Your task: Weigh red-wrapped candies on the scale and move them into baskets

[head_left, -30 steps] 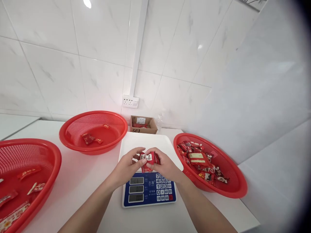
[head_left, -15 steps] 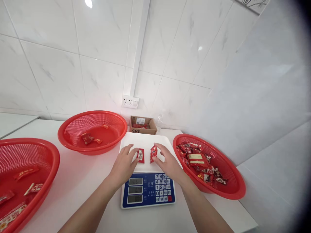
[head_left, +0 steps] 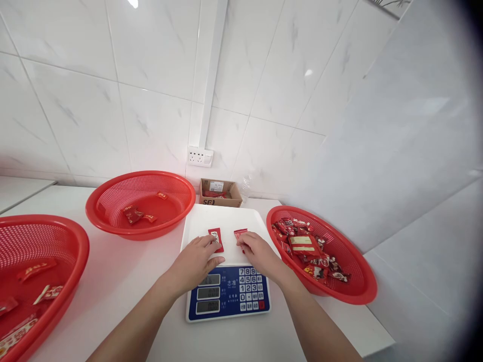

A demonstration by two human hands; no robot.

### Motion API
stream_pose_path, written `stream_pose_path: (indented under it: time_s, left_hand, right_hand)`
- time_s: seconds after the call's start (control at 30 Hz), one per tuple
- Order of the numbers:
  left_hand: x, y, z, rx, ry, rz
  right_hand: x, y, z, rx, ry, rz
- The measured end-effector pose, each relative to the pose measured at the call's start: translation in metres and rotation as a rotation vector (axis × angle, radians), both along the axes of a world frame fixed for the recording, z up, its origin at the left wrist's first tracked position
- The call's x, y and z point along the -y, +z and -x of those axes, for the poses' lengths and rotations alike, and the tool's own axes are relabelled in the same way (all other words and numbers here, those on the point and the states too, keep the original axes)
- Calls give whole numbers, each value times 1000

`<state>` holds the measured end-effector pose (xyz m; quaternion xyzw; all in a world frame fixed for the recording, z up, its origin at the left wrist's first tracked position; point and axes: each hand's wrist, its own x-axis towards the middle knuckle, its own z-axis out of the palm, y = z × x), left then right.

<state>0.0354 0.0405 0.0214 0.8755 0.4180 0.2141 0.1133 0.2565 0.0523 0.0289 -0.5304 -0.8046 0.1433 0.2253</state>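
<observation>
Two small red snack packets lie on the white pan [head_left: 230, 213] of a weighing scale. My left hand [head_left: 196, 259] rests its fingers on the left packet [head_left: 216, 234], with the thumb stretched apart below it; the hand is open. On the right side of the pan, my right hand [head_left: 260, 254] has its fingers closed on the other red packet [head_left: 240, 232], whose top edge shows above the fingers. The scale's blue keypad panel [head_left: 230, 286] faces me, partly overlapped by my left hand.
A red basket [head_left: 362, 294] on the right holds many wrapped snacks. Two more red baskets, one at the back left [head_left: 113, 183] and one at the near left [head_left: 81, 261], hold several packets each. A cardboard box [head_left: 222, 202] stands behind the scale, below a wall socket [head_left: 200, 156].
My left fingers have come down onto the left packet. The right hand has closed over the right packet, which it now mostly covers. The view has shifted slightly.
</observation>
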Motion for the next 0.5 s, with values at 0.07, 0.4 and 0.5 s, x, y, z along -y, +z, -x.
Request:
stream_pose_path:
  time_s: [0.07, 0.4, 0.5]
  left_hand:
    - [1, 1, 0, -5, 0, 3]
    - [-4, -4, 4, 3, 11, -17]
    - [-4, 1, 7, 15, 59, -37]
  right_hand:
    - [-7, -3, -3, 7, -26, -38]
    - [-3, 2, 33, 140, 267, 18]
    - [-8, -1, 41, 247, 221, 23]
